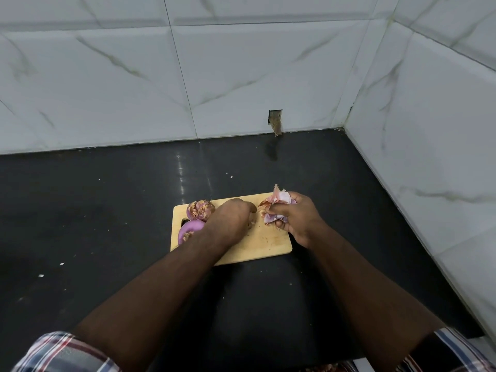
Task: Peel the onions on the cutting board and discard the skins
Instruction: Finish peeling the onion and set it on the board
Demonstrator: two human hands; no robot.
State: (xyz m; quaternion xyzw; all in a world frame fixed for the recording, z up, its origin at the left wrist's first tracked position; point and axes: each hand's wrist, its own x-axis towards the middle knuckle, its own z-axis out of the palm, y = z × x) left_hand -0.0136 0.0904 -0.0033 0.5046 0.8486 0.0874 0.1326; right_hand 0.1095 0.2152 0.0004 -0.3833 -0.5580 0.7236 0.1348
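Observation:
A small wooden cutting board point(265, 244) lies on the black counter. Two purple onions rest at its left end: one point(200, 209) at the back corner with its cut end up, the other point(189, 232) in front of it, partly hidden by my left forearm. My right hand point(292, 217) is closed around a bunch of pink and brown onion skins point(276, 201) above the board's right back corner. My left hand point(233, 217) reaches down onto the middle of the board with its fingers pinched together; small skin scraps lie under them, and I cannot tell whether it holds any.
The black counter point(107, 224) runs to white marble-look wall tiles at the back and right, meeting in a corner point(346, 127). A small hole in the tile point(276, 122) sits at the counter's back edge. A few pale flecks point(40, 275) lie on the counter at left.

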